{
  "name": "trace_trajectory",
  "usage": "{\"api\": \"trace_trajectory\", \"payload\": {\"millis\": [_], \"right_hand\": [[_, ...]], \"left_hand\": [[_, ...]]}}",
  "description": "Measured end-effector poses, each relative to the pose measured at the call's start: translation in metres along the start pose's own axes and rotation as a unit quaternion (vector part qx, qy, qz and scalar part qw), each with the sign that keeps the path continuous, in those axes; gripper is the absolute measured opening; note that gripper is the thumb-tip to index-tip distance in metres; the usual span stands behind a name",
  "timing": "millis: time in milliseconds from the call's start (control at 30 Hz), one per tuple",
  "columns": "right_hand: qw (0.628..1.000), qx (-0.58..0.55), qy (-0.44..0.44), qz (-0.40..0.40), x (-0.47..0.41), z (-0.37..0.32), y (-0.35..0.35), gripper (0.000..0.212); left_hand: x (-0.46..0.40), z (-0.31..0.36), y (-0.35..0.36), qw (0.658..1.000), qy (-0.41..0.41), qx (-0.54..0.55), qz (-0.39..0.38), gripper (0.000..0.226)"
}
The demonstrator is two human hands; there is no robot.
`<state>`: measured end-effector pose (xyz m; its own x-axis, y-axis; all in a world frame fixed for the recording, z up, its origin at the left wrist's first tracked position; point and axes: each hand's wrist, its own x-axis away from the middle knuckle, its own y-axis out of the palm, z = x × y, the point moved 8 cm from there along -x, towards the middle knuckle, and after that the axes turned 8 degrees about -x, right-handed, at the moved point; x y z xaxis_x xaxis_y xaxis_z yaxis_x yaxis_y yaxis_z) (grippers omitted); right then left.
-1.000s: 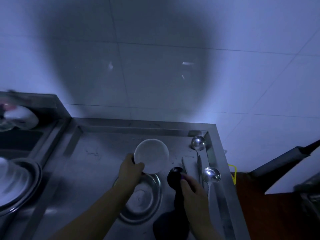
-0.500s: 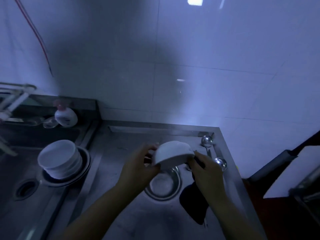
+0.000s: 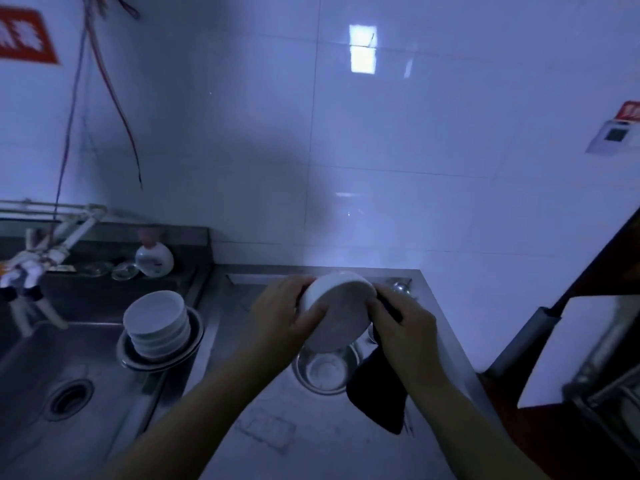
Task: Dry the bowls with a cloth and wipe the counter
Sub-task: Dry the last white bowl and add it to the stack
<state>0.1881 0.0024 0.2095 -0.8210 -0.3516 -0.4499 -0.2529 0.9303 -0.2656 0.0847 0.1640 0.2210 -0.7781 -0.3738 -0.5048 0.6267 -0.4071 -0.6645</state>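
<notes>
I hold a white bowl [image 3: 341, 313] in the air above the steel counter [image 3: 311, 441], its opening tilted toward me. My left hand [image 3: 285, 315] grips its left rim. My right hand [image 3: 403, 329] presses a dark cloth [image 3: 377, 393] against the bowl's right side; the cloth hangs down below the hand. Directly under the bowl sits a small steel bowl [image 3: 323, 370] on the counter. A stack of white bowls [image 3: 157, 322] rests in a steel basin [image 3: 130, 355] at the sink's right edge.
The sink [image 3: 52, 393] with its drain lies at left, a tap [image 3: 31, 268] above it. A soap bottle [image 3: 154, 259] stands on the back ledge. Steel ladles [image 3: 401, 287] lie at the counter's back right corner. The counter edge drops off at right.
The bowl was lifted off the counter and turned from bottom-up to opening toward me. My right hand brought the cloth up against it. My view rose and swung left.
</notes>
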Motion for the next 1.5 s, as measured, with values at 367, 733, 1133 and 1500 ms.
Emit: {"api": "trace_trajectory", "payload": {"millis": [367, 733, 1133, 1500], "right_hand": [[0.902, 0.195, -0.386, -0.010, 0.011, -0.078, 0.005, 0.012], [0.877, 0.285, -0.367, -0.119, 0.052, -0.057, 0.023, 0.040], [0.732, 0.284, -0.604, -0.139, 0.035, -0.030, -0.016, 0.006], [0.825, 0.263, -0.500, -0.024, 0.031, -0.066, -0.010, 0.012]], "left_hand": [[0.006, 0.011, -0.007, 0.970, -0.172, 0.152, 0.081, 0.036], [0.001, 0.036, 0.012, 0.957, -0.215, 0.124, 0.152, 0.024], [-0.018, 0.048, 0.027, 0.970, -0.194, 0.118, -0.090, 0.028], [0.003, 0.076, 0.034, 0.926, -0.201, 0.295, 0.126, 0.012]]}}
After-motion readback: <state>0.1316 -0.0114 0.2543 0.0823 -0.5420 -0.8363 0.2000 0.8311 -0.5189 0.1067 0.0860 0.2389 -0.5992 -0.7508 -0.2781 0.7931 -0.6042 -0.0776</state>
